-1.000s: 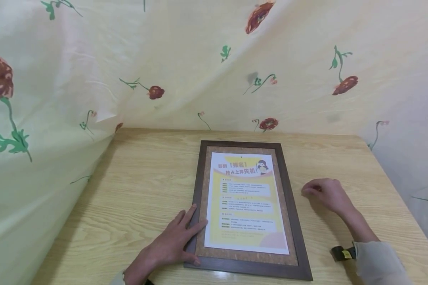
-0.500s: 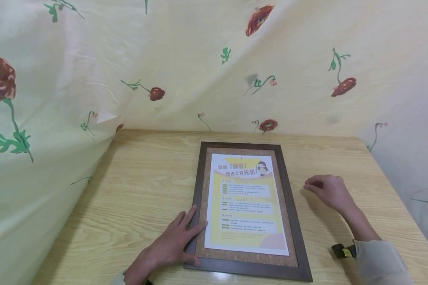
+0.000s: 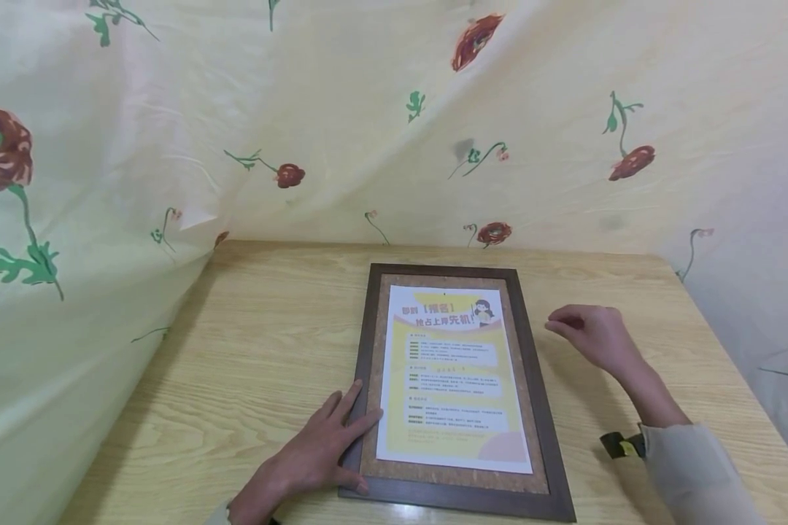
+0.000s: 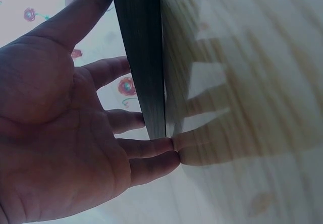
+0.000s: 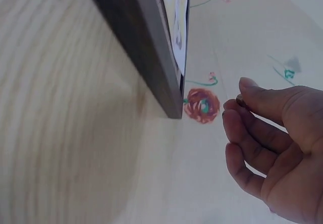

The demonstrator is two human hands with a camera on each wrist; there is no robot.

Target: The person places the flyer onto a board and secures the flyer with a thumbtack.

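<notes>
A cork board (image 3: 460, 477) in a dark wooden frame (image 3: 543, 408) lies on the table. On the cork lies a white and yellow printed sheet (image 3: 456, 430), with a small dark pin (image 3: 444, 294) at its top middle. My left hand (image 3: 315, 448) rests spread over the frame's lower left corner, thumb on the bottom bar and fingers along the left side. To the right of the frame, raised over the table, my right hand (image 3: 600, 339) pinches a tiny dark, brassy thumbtack (image 5: 239, 101) between thumb and forefinger. The fingertips hide most of it.
The light wood table (image 3: 256, 313) extends on both sides of the board. A cream floral curtain (image 3: 341, 109) hangs along the back and left edges. A dark strap (image 3: 620, 445) sits at my right wrist, by the sleeve (image 3: 689, 467).
My right hand has lifted and moved slightly up and toward the frame, its thumb and forefinger still together. My left hand and the board have stayed in place.
</notes>
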